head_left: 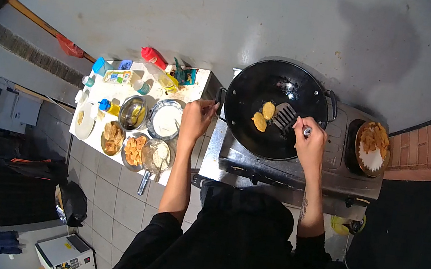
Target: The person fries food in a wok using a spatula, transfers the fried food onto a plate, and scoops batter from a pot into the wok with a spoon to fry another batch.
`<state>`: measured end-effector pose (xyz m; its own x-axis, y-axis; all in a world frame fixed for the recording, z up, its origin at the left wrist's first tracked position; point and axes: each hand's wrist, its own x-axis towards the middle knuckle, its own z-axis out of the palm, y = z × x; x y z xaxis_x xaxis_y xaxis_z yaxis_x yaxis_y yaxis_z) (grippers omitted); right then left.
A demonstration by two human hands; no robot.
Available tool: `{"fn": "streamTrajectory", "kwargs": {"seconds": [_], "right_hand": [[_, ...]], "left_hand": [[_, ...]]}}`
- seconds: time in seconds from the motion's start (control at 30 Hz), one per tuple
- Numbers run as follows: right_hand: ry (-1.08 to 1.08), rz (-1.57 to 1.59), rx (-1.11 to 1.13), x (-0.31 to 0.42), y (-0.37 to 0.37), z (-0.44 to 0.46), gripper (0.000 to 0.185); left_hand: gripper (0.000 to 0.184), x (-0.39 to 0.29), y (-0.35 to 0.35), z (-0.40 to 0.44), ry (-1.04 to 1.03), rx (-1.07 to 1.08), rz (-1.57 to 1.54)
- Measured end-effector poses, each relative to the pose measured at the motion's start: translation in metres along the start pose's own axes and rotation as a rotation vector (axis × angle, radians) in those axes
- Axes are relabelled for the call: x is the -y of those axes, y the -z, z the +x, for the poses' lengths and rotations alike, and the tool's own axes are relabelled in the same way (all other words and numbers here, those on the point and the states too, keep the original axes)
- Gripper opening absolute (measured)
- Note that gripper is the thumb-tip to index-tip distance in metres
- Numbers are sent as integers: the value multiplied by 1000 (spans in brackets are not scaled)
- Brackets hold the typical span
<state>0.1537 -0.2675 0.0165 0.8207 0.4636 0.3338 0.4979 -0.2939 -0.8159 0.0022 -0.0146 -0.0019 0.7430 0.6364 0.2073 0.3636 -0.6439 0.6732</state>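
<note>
A: Starting with the head view, where's the wok (251, 86)?
B: On the metal stove (334, 170), against the grey wall (201, 14). Its two handles lie on a line running left to right, the right one slightly higher in the view.

A: And the spatula (284, 117)?
B: Inside the wok, slotted blade pointing left and slightly up, its long axis running back to the right hand (310, 141), which is wrapped around the handle.

A: The left hand (197, 117)?
B: Fingers closed on the wok's left handle.

A: Count the food for me.
B: Two golden pieces (264, 116) in the wok, left of the blade. One plate of brown strips (374, 138) sits at the stove's right.

A: The white table (116, 88)?
B: Four bowls (133, 112), one saucepan (145, 181) with its handle towards the person, and one red bottle (154, 58).

A: The room?
B: Grey floor tiles (128, 205) below, red brick (422, 147) beyond the stove's right side.
</note>
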Motion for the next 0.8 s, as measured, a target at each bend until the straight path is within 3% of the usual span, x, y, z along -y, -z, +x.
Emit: {"fn": "streamTrajectory", "kwargs": {"seconds": [0.37,0.6,0.8], "right_hand": [[-19,211,24,8,-16,6,16],[-13,138,-19,11,-8,11,14],[148,153,82,19,-12,2,10]], "left_hand": [[23,1,0,1,-32,15,20],[24,4,-2,-1,-21,-15,3],[23,2,-1,0,-25,-4,-14]]}}
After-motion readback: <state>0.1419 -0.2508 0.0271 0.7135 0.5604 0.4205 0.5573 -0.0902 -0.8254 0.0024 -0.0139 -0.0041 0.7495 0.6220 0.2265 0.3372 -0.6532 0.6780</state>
